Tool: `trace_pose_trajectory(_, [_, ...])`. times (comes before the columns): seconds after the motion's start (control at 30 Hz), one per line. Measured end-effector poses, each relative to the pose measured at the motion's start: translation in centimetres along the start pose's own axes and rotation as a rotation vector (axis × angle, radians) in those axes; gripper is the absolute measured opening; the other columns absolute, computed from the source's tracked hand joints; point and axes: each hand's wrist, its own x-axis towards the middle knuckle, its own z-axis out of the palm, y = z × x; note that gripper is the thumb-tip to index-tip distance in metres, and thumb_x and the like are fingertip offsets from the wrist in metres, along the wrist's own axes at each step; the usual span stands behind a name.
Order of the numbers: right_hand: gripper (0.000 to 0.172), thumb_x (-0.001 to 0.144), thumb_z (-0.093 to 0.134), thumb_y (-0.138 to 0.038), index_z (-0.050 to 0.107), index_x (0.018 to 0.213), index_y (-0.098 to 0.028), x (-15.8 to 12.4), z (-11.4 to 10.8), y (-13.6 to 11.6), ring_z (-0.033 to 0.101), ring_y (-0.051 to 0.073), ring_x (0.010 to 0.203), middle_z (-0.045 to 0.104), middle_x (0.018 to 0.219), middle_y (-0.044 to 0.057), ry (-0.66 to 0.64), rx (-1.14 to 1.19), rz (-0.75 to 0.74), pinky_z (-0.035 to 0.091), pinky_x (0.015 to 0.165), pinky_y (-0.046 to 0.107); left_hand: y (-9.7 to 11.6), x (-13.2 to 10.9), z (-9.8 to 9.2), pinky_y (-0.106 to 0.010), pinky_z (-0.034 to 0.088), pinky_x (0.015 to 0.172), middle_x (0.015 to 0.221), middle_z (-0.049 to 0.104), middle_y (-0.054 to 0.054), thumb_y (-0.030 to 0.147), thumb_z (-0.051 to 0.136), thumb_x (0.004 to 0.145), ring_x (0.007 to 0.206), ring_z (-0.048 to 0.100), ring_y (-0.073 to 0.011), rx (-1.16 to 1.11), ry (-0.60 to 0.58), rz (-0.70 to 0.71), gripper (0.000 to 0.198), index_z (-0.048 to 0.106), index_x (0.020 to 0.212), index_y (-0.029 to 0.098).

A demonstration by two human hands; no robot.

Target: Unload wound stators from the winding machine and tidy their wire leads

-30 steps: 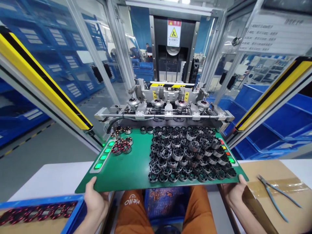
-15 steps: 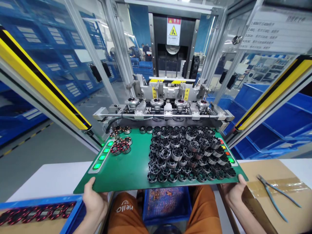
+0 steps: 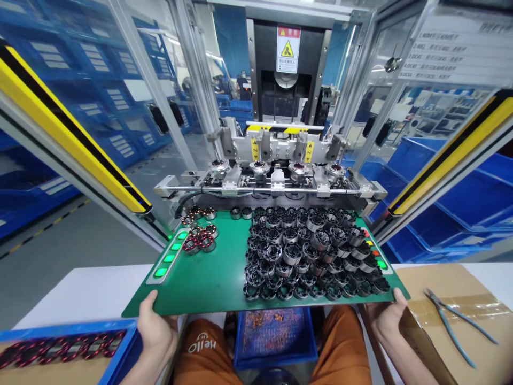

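Observation:
My left hand (image 3: 154,326) grips the front left corner of the green work surface (image 3: 216,280), thumb on top and fingers hidden below the edge. At the front right corner my right hand (image 3: 388,315) grips it the same way. Several bare black-and-silver stator cores (image 3: 292,254) stand stacked in rows on the right part of the surface. A small group of stators wound with copper and red wire (image 3: 199,238) sits at the back left. Behind them is a winding machine (image 3: 278,182) with stators seated in its holders.
Lit green buttons (image 3: 170,258) line the left edge, with more coloured buttons (image 3: 374,251) at right. Pliers (image 3: 451,315) lie on cardboard at right. A blue tray (image 3: 127,342) with wound stators is at lower left. Between my knees is a blue bin (image 3: 276,353). Yellow-black posts (image 3: 76,133) flank the machine.
The camera view has shifted very slightly. Both hands keep their places on the green surface's front corners, and the stators have not moved.

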Motion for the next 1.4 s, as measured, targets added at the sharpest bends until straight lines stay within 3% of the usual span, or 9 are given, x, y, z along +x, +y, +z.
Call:
trace_pose_trajectory(0.2, [0.077,0.070,0.081,-0.060,0.075,0.136,-0.020,-0.5,0.5,-0.3,0.075,0.037,0.129,0.082,0.133,0.010,-0.018,-0.005,-0.010,0.073,0.095,0.051,0.0,-0.1,-0.2,-0.018,0.056,0.056,0.089,0.073,0.000,0.027,0.070,0.075,0.074,0.063,-0.0152,-0.071,-0.019,-0.018,0.011,0.066,0.084,0.022])
trace_pose_trajectory(0.43, [0.076,0.062,0.089,-0.061,0.078,0.126,-0.020,-0.3,0.2,-0.3,0.076,0.035,0.121,0.084,0.125,0.013,-0.043,0.005,-0.030,0.067,0.061,0.032,0.1,-0.4,-0.1,-0.017,0.056,0.059,0.092,0.076,0.001,0.023,0.066,0.085,0.075,0.065,-0.0131,-0.092,-0.018,-0.038,0.012,0.073,0.094,0.019])
trace_pose_trajectory(0.53, [0.077,0.064,0.087,-0.062,0.078,0.129,-0.020,-0.3,0.2,-0.4,0.076,0.032,0.115,0.084,0.125,0.010,-0.037,-0.008,-0.027,0.067,0.063,0.032,0.3,-0.6,0.0,-0.018,0.056,0.059,0.092,0.076,0.003,0.022,0.064,0.088,0.076,0.065,-0.0132,-0.092,-0.024,-0.040,0.012,0.073,0.095,0.019])
trace_pose_trajectory(0.63, [0.073,0.065,0.086,-0.057,0.077,0.128,-0.021,-0.5,0.3,-0.5,0.076,0.027,0.097,0.085,0.118,0.006,-0.024,-0.006,-0.033,0.071,0.076,0.038,0.4,-0.7,0.0,-0.019,0.056,0.060,0.090,0.075,0.003,0.020,0.063,0.090,0.077,0.065,-0.0132,-0.092,-0.022,-0.048,0.010,0.072,0.093,0.019])
trace_pose_trajectory(0.8, [0.056,0.069,0.081,-0.054,0.075,0.116,-0.023,-0.9,0.7,-1.0,0.072,0.023,0.080,0.084,0.099,0.001,-0.003,-0.038,-0.024,0.071,0.087,0.045,0.2,-0.5,0.2,-0.020,0.054,0.061,0.090,0.074,0.004,0.022,0.062,0.088,0.079,0.063,-0.0136,-0.101,-0.014,-0.038,0.009,0.070,0.091,0.020])
trace_pose_trajectory(0.93, [0.046,0.069,0.078,-0.057,0.067,0.100,-0.025,-0.7,-0.1,-1.6,0.065,0.020,0.058,0.073,0.074,-0.004,-0.009,-0.146,0.050,0.069,0.068,0.042,-0.3,-0.2,0.3,-0.020,0.053,0.063,0.091,0.073,0.004,0.027,0.063,0.080,0.081,0.064,-0.0139,-0.112,-0.007,-0.011,0.017,0.069,0.094,0.021])
trace_pose_trajectory(1.07, [0.045,0.067,0.081,-0.059,0.058,0.086,-0.026,-0.4,-1.3,-2.3,0.056,0.019,0.044,0.060,0.056,-0.006,-0.035,-0.296,0.150,0.058,0.047,0.036,-0.7,0.0,0.3,-0.021,0.054,0.062,0.093,0.072,0.003,0.032,0.063,0.074,0.082,0.064,-0.0151,-0.112,-0.004,0.018,0.022,0.067,0.093,0.021])
trace_pose_trajectory(1.17, [0.048,0.064,0.083,-0.059,0.058,0.086,-0.026,-0.5,-1.4,-2.9,0.055,0.017,0.043,0.062,0.057,-0.006,-0.059,-0.303,0.155,0.054,0.042,0.032,-0.8,0.0,0.4,-0.021,0.053,0.059,0.092,0.071,0.002,0.034,0.062,0.073,0.079,0.062,-0.0151,-0.107,-0.010,0.032,0.022,0.064,0.090,0.021])
trace_pose_trajectory(1.4, [0.052,0.064,0.089,-0.051,0.065,0.101,-0.023,-0.6,-0.4,-4.4,0.060,0.015,0.050,0.075,0.077,-0.004,-0.103,-0.293,0.240,0.058,0.045,0.029,-1.0,0.0,0.4,-0.019,0.049,0.055,0.088,0.068,0.003,0.034,0.062,0.072,0.079,0.060,-0.0147,-0.127,-0.016,0.034,0.022,0.063,0.089,0.022])
